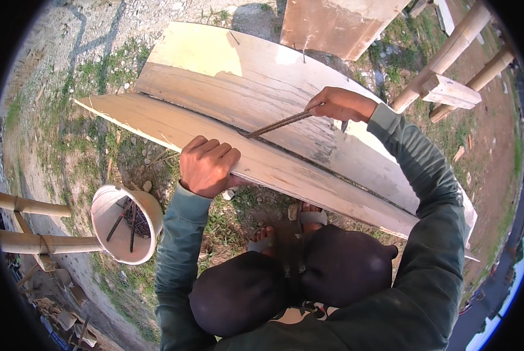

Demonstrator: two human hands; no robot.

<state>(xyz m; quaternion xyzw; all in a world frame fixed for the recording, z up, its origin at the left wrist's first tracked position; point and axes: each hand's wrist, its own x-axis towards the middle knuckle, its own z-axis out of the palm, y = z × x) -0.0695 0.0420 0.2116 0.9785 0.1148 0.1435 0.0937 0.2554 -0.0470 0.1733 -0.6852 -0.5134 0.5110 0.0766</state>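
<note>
My right hand (339, 104) is closed around the upper end of a ribbed, rust-brown steel bar (281, 123). The bar slants down to the left, its lower end meeting the dark gap between two wooden boards. Fingers of my left hand (208, 166) wrap over the near edge of the narrow near board (309, 178), the thumb under it. Beyond the gap lies the wider far board (259, 88), stained grey and partly sunlit. Several nails stick up along its far side, one nail (303, 55) near the top middle. How the bar's tip sits in the gap is hard to make out.
A whitish bucket (103, 217) at left holds two dark rods and many nails. Bamboo poles (57, 243) stick in beside it. At upper right are a thick bamboo pole (449, 55) and a wood block (456, 92). A brown panel (339, 26) lies at the back.
</note>
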